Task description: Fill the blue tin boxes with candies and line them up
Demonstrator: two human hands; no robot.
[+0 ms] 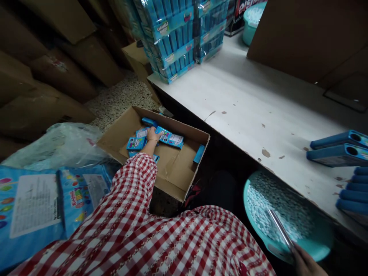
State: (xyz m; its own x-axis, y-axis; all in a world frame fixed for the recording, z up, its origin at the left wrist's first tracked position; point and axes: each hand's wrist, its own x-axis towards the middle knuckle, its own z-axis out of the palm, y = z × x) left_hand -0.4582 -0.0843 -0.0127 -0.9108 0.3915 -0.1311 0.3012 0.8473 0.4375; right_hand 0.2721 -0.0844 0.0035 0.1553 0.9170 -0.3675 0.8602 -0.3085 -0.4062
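Observation:
My left hand (153,135) reaches into a shallow cardboard box (175,188) and closes on a small blue candy box (164,134). More blue candy boxes lie loosely around it, one at the left (136,143) and one against the right wall (199,153). At the lower right, my right hand (306,262) grips a shiny metal tube (279,227), slanted over a turquoise basin (319,245). Small white candies (264,207) fill part of that basin. The tube's far end is over the candies; I cannot tell whether it touches them.
A worn white table (235,99) runs along the right. Wrapped stacks of blue boxes (172,42) stand at its far end; narrow blue boxes (339,149) stand near its right edge. Blue printed bags (31,207) lie at my left. Large cartons (60,69) and another basin (250,30) are farther back.

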